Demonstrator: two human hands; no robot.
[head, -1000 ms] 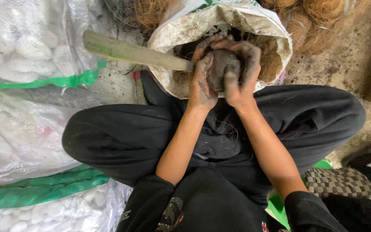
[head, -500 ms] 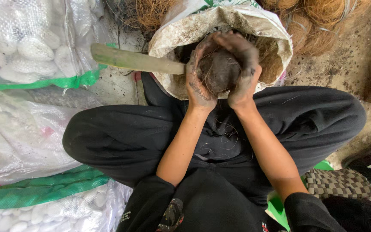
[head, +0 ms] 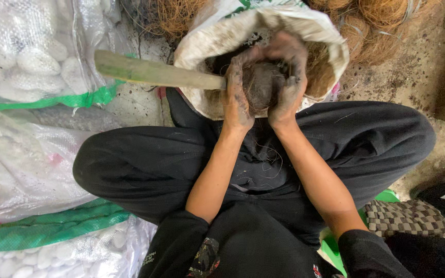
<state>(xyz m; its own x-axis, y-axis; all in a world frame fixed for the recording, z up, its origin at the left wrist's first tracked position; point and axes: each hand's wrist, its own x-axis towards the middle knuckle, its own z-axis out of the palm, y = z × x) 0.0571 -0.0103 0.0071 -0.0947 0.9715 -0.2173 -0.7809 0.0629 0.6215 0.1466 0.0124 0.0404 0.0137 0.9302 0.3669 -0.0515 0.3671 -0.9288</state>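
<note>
Between soiled hands [head: 263,82], dark round coconut [head: 261,86]

Bare concrete floor [head: 418,77] carries woven sacks [head: 27,170] and coconut husks [head: 382,13].

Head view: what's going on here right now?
A person sits cross-legged on the ground, both hands dirty and cupped around a dark round husk over the open mouth of a white sack. The left hand also grips a knife whose long pale blade sticks out to the left. The right hand wraps the husk's other side. Brown fibre is piled behind the sack, and clear bags of white pieces lie on the left.
</note>
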